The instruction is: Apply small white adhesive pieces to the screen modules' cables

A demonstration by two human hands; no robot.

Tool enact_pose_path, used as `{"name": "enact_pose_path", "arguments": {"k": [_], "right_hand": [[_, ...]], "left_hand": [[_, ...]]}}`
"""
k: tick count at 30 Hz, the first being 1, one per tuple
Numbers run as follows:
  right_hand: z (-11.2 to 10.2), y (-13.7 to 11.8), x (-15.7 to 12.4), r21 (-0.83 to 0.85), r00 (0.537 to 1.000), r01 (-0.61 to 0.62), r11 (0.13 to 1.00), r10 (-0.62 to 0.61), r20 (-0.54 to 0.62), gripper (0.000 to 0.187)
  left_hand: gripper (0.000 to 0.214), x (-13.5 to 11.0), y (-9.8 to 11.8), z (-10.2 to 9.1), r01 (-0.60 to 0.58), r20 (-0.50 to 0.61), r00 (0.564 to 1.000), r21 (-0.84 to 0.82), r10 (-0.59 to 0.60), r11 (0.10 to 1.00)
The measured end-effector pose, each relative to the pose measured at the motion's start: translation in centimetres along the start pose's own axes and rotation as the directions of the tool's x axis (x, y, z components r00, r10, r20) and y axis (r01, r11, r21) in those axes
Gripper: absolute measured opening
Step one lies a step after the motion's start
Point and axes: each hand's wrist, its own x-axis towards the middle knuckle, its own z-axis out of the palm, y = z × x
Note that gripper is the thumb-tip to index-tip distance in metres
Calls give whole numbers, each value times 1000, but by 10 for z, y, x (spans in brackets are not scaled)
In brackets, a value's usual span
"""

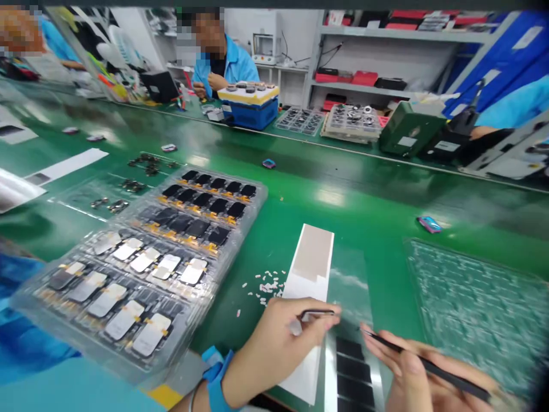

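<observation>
My left hand (283, 337) is pinched on a small dark flat part (316, 313) at its fingertips, just above a white backing strip (309, 269). My right hand (412, 372) grips black tweezers (429, 366) whose tip points left toward that part. Under both hands lies a strip with dark rectangular pads (352, 366). A blue wrist strap (217, 372) circles my left wrist. Left of my hands stands a clear plastic tray (240, 252) with rows of small screens, some dark, some with pale film.
Small white paper bits (266, 283) lie beside the white strip. A clear textured tray (480, 303) sits at the right. Across the green bench (343, 194) a person in a blue shirt (223, 63) works by a blue box (251, 106); trays and a green device (407, 134) stand there.
</observation>
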Motion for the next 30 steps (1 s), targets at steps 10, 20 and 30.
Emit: {"name": "enact_pose_path", "arguments": {"k": [10, 20, 30], "right_hand": [[44, -24, -6, 165, 925, 271, 948, -304, 228, 33], [66, -25, -16, 144, 886, 374, 916, -399, 238, 42], [68, -21, -22, 47, 899, 374, 926, -375, 227, 46]], "left_hand": [[28, -1, -6, -12, -142, -52, 988, 38, 144, 989], [37, -2, -16, -15, -196, -65, 975, 188, 211, 962], [52, -3, -21, -13, -270, -35, 956, 278, 290, 922]]}}
